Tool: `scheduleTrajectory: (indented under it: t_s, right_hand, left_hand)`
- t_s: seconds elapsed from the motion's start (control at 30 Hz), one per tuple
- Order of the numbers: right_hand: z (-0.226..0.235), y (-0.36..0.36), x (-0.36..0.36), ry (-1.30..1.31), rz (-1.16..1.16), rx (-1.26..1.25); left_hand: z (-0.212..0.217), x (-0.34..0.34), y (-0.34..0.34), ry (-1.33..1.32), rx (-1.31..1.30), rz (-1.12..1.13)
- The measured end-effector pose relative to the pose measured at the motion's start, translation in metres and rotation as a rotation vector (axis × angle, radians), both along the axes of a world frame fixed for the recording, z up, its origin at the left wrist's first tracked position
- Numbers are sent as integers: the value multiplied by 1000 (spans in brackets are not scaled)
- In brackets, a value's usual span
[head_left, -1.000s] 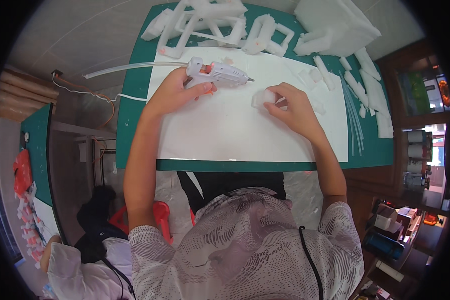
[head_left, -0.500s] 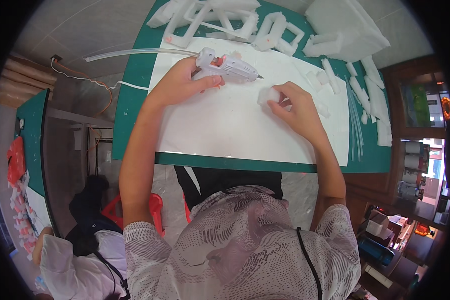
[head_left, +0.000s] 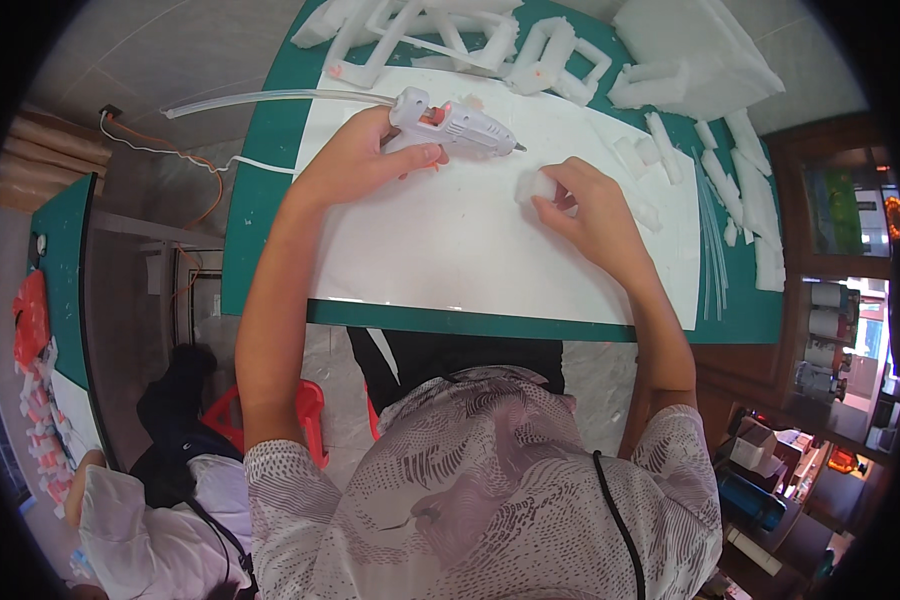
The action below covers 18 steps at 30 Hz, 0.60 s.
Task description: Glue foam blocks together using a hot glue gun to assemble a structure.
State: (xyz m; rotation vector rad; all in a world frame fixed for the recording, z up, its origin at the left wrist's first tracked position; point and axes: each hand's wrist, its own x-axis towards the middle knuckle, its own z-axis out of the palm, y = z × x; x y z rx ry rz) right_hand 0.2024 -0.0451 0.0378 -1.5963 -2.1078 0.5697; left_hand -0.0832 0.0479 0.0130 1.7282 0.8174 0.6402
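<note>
My left hand (head_left: 375,160) is wrapped round the handle of a white hot glue gun (head_left: 460,127). Its metal nozzle points right, toward my other hand, and a long clear glue stick (head_left: 270,97) sticks out of its back end to the left. Between thumb and fingers, my right hand (head_left: 585,200) pinches a small block of white foam (head_left: 538,187). A short gap separates the nozzle from the block. Both hands are over a white sheet (head_left: 440,240) that covers much of the green table (head_left: 470,322).
White foam frames (head_left: 420,45) stand along the far edge, with a large foam block (head_left: 695,50) at far right. Loose foam strips (head_left: 730,185) and thin clear glue sticks (head_left: 712,250) lie on the right. Another person (head_left: 160,500) sits at lower left near a red stool (head_left: 310,415).
Hardly anything differs. The view has shifted slightly, and both hands keep their hold on the glue gun and the foam block.
</note>
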Motion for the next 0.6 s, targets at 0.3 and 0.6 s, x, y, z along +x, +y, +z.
scheduleTrajectory:
  t_s: [0.3, 0.6]
  right_hand:
    - [0, 0, -1, -25, 13, 2]
    - [2, 1, -2, -47, 26, -10]
  left_hand:
    - [-2, 1, -1, -49, -16, 15]
    - [6, 2, -3, -26, -44, 26]
